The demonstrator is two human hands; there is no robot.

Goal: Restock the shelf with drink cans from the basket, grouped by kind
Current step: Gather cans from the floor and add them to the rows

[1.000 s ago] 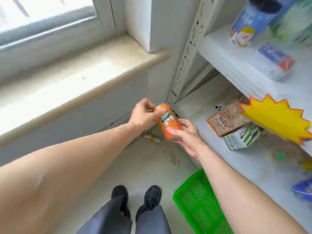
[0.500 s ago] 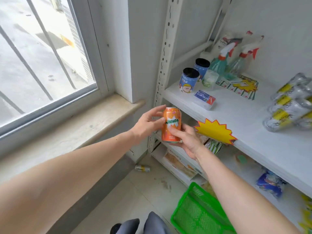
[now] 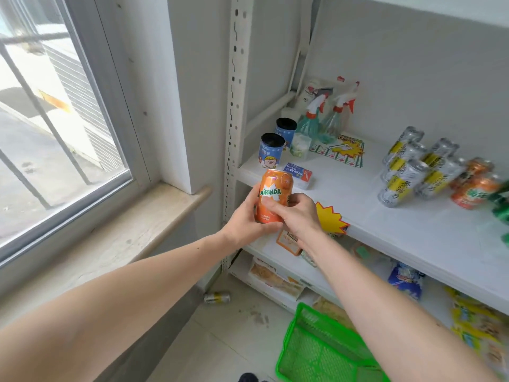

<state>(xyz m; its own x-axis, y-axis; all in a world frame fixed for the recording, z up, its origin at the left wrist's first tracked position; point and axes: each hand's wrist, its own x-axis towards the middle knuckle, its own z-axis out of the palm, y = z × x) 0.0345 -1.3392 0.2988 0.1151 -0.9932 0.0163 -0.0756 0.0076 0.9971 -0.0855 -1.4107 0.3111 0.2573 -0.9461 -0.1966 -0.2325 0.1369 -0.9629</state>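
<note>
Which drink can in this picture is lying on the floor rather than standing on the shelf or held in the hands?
The small yellow-banded can, on its side on the floor tiles below the window sill, left of the green basket.

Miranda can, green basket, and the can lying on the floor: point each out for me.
Miranda can (image 3: 275, 192): head view, on its orange label at the logo.
Green basket (image 3: 314, 351): head view, on its mesh wall.
Can on the floor (image 3: 217, 298): head view, on its side wall.
</note>
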